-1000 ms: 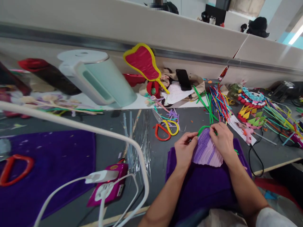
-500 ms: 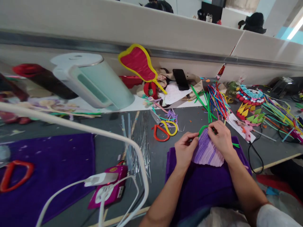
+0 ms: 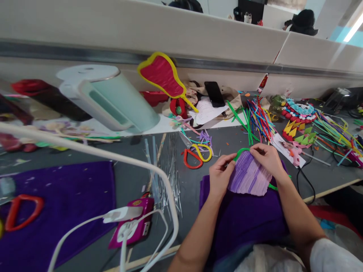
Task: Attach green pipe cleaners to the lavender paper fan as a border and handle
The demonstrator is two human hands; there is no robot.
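Folded cloth (image 3: 246,223): purple, at the near right, below the forearms and the work between them
Power strip (image 3: 135,235): magenta, near the table's close edge, left of the folded cloth; white plugs (image 3: 124,214) sit in it; a thick white cable (image 3: 85,146) arches across the left side
Flat cloth (image 3: 79,200): purple, spread at the near left; red-handled scissors (image 3: 11,216) lie on it, cut off by the picture's edge
Left hand (image 3: 219,175): thumb and fingertips pinched on the left part of a green stem (image 3: 241,151)
Right hand (image 3: 266,160): thumb and fingers pinched at the stem's other side, by the top of the striped piece; the exact contact is hidden by the fingers
Striped piece (image 3: 249,176): lilac and pale pink, pleated-looking, between the two hands above the folded cloth; the stem curves along its far edge
Middle table: silver strands (image 3: 172,173) left of the hands; two-coloured scissors (image 3: 189,143), red and yellow loops, just beyond them; pink glue gun (image 3: 296,155) at the right
Far table: loose green stems (image 3: 248,128) beside a mixed bundle of stems (image 3: 261,119); black phone (image 3: 214,94); yellow-rimmed red panel (image 3: 161,75), tilted; pale teal pitcher (image 3: 127,102) at the far left
Back: pale partition (image 3: 170,34) beyond everything on the table
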